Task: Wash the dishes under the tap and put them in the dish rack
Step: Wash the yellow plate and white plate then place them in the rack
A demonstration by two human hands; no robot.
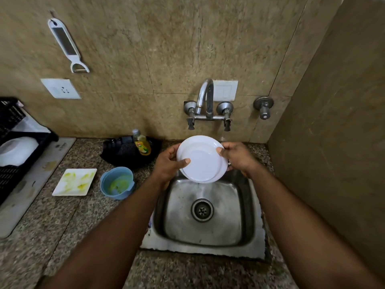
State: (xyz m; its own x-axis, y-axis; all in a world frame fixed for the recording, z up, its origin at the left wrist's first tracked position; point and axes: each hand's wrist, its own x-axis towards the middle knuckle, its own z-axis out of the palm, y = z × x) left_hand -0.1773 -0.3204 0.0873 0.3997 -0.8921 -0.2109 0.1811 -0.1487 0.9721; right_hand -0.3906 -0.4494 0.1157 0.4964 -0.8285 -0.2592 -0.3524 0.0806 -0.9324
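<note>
Fingers (185, 161) of left hand (166, 163) and right hand (237, 156) are clamped on white plate (201, 158), held above sink (208, 213) below tap (205, 97) | done: white dish (16, 151) seen in dish rack (23, 142) left of sink | left: stained square plate (75, 182), blue bowl (117, 182) on desk (62, 226)

A white peeler (66, 45) hangs on the tiled wall above a white socket plate (60, 88). A second white switch plate (225, 90) sits behind the spout. On the speckled counter, a dish-soap bottle (141, 143) stands against a dark, possibly cloth bundle (123, 152).
</note>
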